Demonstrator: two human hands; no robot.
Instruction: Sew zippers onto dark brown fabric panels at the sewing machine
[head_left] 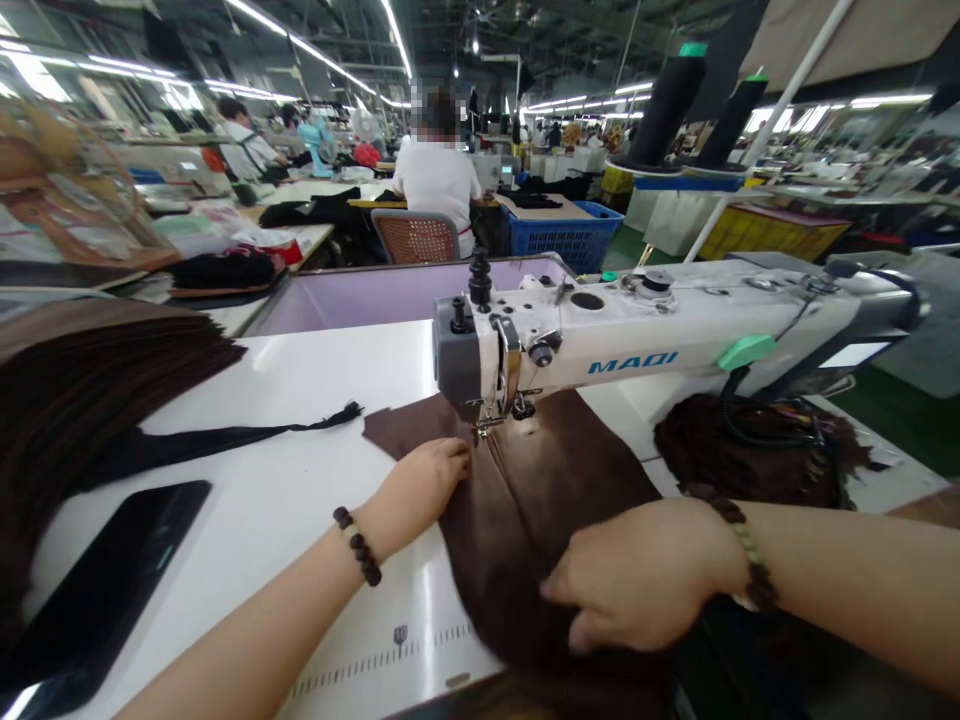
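Left hand (pixel 433 478): on cloth (pixel 592 455), eight o'clock from machine foot (pixel 484 431)
Right hand (pixel 637 575): four o'clock
Fingers: cannot tell whether either pinches
Machine foot: could nip straying fingertips

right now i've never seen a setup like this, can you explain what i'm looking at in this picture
There's no robot here: these are a person's bare hands, seen from a camera worn on their head, looking forward and down. The white machine is a sewing machine. Under its needle end lies a dark brown piece of material. The left hand rests on it close to the needle; the right hand is on its nearer part, though whether it pinches the material is unclear. On the white table, to the left, are a stack of brown pieces and what looks like a black phone.
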